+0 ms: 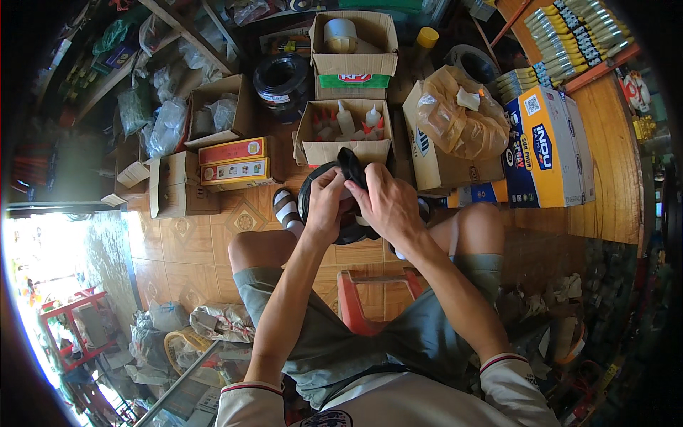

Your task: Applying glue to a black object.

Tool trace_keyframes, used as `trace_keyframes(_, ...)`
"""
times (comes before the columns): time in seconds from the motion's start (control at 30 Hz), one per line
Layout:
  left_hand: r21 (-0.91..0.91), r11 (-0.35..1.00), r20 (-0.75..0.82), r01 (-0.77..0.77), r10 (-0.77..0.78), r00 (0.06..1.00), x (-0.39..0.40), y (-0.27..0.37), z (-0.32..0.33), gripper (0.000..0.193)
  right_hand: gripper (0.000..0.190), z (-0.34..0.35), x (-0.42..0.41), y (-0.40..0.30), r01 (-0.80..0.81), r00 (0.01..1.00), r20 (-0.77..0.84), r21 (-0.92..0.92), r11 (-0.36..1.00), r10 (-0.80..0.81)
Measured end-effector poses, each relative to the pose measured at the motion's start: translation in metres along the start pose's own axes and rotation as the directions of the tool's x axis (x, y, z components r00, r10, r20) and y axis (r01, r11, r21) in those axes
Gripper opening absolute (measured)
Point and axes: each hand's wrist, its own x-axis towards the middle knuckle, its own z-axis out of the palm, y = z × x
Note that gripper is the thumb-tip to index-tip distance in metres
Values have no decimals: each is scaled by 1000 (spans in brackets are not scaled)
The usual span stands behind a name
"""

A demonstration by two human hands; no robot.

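Both hands meet in front of me above a black coil [349, 235], which lies between my feet and is partly hidden by them. My left hand [326, 205] pinches at a piece of soft black material [351, 164] between thumb and fingers. From the other side my right hand [388, 203] grips the same black piece, its thumb pointing towards my left fingertips. The piece sticks up past the fingers towards an open cardboard box of white glue bottles [346, 120]. What lies under the palms is hidden.
A red plastic stool [352, 309] shows between my legs. Cardboard boxes, a black hose coil [281, 77] and a brown plastic bag [461, 120] stand ahead. Paint boxes [549, 149] and a wooden counter [608, 176] are on the right, bagged goods [165, 128] on the left.
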Motion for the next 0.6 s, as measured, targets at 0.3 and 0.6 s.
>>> trace_keyframes(0.3, 350, 933, 297, -82, -27, 955, -12, 22, 8, 33, 36, -17, 10, 15, -417, 903, 43, 328, 848, 428)
trace_keyframes(0.6, 94, 995, 322, -20, -11, 947, -6, 12, 0, 34, 36, -38, 11, 31, -355, 917, 142, 718, 598, 374)
